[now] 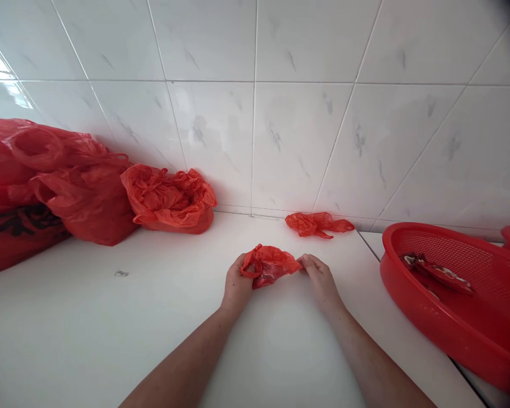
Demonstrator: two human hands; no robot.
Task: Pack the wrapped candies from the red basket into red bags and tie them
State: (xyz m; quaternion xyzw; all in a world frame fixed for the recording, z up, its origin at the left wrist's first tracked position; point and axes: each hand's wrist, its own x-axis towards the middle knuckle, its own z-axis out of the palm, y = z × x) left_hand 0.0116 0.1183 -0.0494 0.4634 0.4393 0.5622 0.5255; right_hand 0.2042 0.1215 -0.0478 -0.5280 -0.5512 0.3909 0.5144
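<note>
A small red plastic bag [276, 262] is held between my two hands, just above the white tabletop [153, 317]. My left hand [237, 283] is closed round its left end, with a loop of the bag over the fingers. Between thumb and fingers, my right hand [318, 277] pinches the bag's right tip. Something shiny and darker red shows through the bag's lower part, too unclear to name. Beyond my right hand, another crumpled red plastic bag [314, 224] lies near the wall.
Large filled red plastic bags [85, 192] stand at the left. Beside them is an open red bag [174, 212] stuffed with crumpled red bags. At right sits a red plastic basket [433, 323] with a red patterned packet [446, 277] inside. A tiled wall [212, 124] bounds the back.
</note>
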